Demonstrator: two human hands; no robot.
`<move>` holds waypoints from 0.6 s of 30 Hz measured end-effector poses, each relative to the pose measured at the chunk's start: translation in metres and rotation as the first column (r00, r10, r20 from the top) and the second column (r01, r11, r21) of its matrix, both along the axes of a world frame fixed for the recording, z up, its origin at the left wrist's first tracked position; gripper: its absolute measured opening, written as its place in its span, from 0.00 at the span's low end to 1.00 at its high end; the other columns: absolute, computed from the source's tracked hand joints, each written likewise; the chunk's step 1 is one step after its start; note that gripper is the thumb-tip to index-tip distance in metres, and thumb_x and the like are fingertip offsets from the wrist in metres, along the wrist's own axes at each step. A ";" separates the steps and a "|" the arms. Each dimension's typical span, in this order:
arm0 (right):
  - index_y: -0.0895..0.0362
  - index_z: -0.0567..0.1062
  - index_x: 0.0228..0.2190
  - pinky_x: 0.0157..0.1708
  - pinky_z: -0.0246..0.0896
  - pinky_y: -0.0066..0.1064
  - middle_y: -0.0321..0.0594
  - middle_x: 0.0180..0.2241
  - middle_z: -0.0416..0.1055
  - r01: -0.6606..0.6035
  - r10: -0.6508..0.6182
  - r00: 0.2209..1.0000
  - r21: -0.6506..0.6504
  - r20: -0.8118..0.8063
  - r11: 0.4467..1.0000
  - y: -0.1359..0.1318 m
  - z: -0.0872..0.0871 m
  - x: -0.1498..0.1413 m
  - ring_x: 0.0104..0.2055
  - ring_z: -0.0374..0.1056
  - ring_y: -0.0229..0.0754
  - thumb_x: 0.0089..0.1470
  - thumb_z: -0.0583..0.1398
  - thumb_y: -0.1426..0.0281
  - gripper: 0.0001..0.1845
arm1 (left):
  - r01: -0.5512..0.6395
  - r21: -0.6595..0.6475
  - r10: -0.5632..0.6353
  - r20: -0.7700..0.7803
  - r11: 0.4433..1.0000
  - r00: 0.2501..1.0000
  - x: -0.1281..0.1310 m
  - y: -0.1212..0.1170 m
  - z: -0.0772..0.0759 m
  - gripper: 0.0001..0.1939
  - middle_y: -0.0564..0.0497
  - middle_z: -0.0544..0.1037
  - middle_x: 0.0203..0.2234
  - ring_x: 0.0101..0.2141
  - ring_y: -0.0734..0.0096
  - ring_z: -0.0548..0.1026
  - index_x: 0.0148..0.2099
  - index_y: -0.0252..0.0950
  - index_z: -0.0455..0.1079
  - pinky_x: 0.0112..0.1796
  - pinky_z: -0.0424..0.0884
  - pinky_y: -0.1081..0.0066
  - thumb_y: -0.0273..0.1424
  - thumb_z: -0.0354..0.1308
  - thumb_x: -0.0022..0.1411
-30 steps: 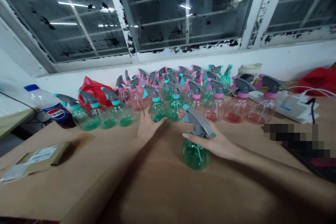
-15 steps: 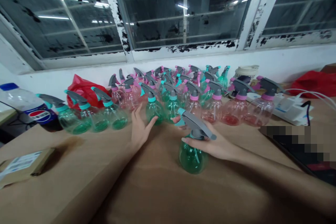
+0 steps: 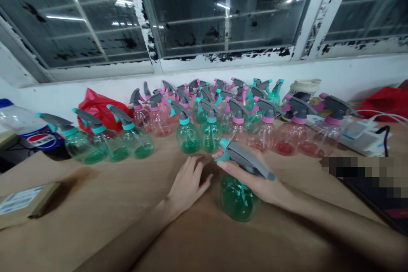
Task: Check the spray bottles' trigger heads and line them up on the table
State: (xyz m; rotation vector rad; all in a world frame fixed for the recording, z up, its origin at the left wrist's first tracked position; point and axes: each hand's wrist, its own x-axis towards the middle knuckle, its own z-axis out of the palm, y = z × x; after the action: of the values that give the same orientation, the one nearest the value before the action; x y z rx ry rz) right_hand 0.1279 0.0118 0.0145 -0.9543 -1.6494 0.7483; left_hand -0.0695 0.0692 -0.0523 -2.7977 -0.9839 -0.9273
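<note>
My right hand [image 3: 259, 180] is closed round the neck of a green spray bottle [image 3: 237, 197] with a grey trigger head, standing on the brown table [image 3: 111, 195]. My left hand [image 3: 189, 180] lies open just left of that bottle, fingers stretched toward it, holding nothing. Behind both hands stands a crowd of several green and pink spray bottles [image 3: 210, 117]; the nearest green one [image 3: 188, 136] is a little beyond my left fingertips.
Three green spray bottles [image 3: 108, 142] stand in a row at the left, next to a Pepsi bottle [image 3: 30, 131] and a red bag [image 3: 98, 108]. A small cardboard box [image 3: 27, 202] lies at the far left. A white power strip [image 3: 363, 138] with cables sits at the right.
My left hand has drawn back from the green bottle in the row and now lies beside the held bottle. My right hand has tilted the bottle's trigger head to the right.
</note>
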 end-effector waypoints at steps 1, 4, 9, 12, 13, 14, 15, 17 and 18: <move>0.52 0.76 0.37 0.40 0.67 0.36 0.37 0.34 0.75 0.010 -0.010 1.000 0.012 0.010 1.000 0.000 0.000 0.000 0.38 0.72 0.43 0.53 0.61 0.62 0.10 | -0.006 -0.020 0.006 -0.008 1.000 1.000 -0.001 0.001 -0.001 0.17 0.42 0.68 0.46 0.48 0.53 0.69 0.55 0.37 0.58 0.47 0.70 0.53 0.30 0.53 0.64; 0.54 0.75 0.33 0.36 0.66 0.35 0.38 0.33 0.75 0.040 -0.042 0.998 0.046 0.036 0.998 0.000 0.000 -0.001 0.35 0.71 0.42 0.53 0.61 0.62 0.09 | -0.027 -0.078 0.026 -0.009 0.997 1.000 -0.004 0.004 -0.003 0.16 0.42 0.68 0.46 0.49 0.54 0.69 0.53 0.37 0.59 0.48 0.69 0.52 0.31 0.53 0.65; 0.55 0.73 0.31 0.29 0.61 0.32 0.36 0.29 0.72 0.105 -0.110 0.990 0.056 0.087 0.993 -0.001 0.000 -0.002 0.29 0.67 0.38 0.55 0.59 0.61 0.10 | -0.069 -0.120 0.064 -0.048 0.990 0.997 -0.006 0.006 -0.007 0.12 0.43 0.68 0.46 0.49 0.54 0.68 0.50 0.36 0.61 0.48 0.68 0.53 0.32 0.53 0.66; 0.56 0.73 0.31 0.28 0.60 0.32 0.35 0.26 0.69 0.096 -0.100 0.990 0.046 0.101 0.994 -0.001 0.003 -0.002 0.27 0.65 0.38 0.56 0.58 0.61 0.11 | -0.085 -0.128 0.078 -0.064 0.988 0.995 -0.006 0.006 -0.008 0.13 0.43 0.68 0.46 0.49 0.54 0.69 0.51 0.35 0.61 0.48 0.69 0.53 0.34 0.52 0.66; 0.56 0.73 0.31 0.29 0.60 0.32 0.35 0.26 0.69 0.079 -0.083 0.992 0.041 0.097 0.996 0.000 0.003 -0.002 0.28 0.65 0.38 0.56 0.58 0.61 0.11 | -0.089 -0.133 0.081 -0.068 0.987 0.994 -0.006 0.006 -0.008 0.13 0.43 0.69 0.46 0.48 0.54 0.69 0.51 0.35 0.62 0.48 0.69 0.53 0.34 0.52 0.67; 0.56 0.74 0.32 0.30 0.61 0.33 0.36 0.27 0.70 0.060 -0.063 0.994 0.037 0.087 0.997 0.000 0.004 -0.002 0.29 0.66 0.39 0.55 0.59 0.61 0.11 | -0.094 -0.140 0.085 -0.070 0.986 0.994 -0.006 0.006 -0.008 0.13 0.42 0.69 0.45 0.48 0.54 0.69 0.51 0.35 0.62 0.48 0.68 0.53 0.35 0.52 0.67; 0.56 0.74 0.33 0.32 0.62 0.33 0.37 0.28 0.70 0.042 -0.044 0.997 0.035 0.071 0.999 0.000 0.004 -0.001 0.30 0.67 0.40 0.55 0.59 0.62 0.10 | -0.102 -0.151 0.092 -0.072 0.983 0.993 -0.007 0.006 -0.008 0.13 0.42 0.69 0.45 0.48 0.54 0.69 0.51 0.34 0.63 0.48 0.68 0.54 0.35 0.52 0.67; 0.56 0.75 0.35 0.35 0.63 0.35 0.38 0.30 0.72 0.011 -0.012 0.999 0.033 0.031 0.999 0.000 0.003 -0.001 0.33 0.69 0.41 0.55 0.60 0.62 0.10 | -0.119 -0.175 0.106 -0.080 0.977 0.991 -0.007 0.006 -0.008 0.14 0.42 0.70 0.46 0.48 0.54 0.69 0.51 0.34 0.63 0.49 0.68 0.54 0.37 0.52 0.67; 0.56 0.75 0.36 0.35 0.64 0.35 0.38 0.31 0.72 0.008 -0.008 1.000 0.037 0.012 0.999 0.000 0.002 0.000 0.34 0.69 0.41 0.54 0.60 0.63 0.11 | -0.130 -0.185 0.115 -0.086 0.974 0.990 -0.007 0.006 -0.008 0.15 0.42 0.70 0.47 0.49 0.54 0.69 0.52 0.34 0.63 0.50 0.68 0.54 0.37 0.52 0.67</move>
State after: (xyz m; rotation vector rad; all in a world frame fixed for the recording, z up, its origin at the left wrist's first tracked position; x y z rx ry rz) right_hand 0.1274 0.0121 0.0160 -0.9406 -1.6633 0.7057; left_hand -0.0768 0.0753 -0.0608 -2.8575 -1.2813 -0.7451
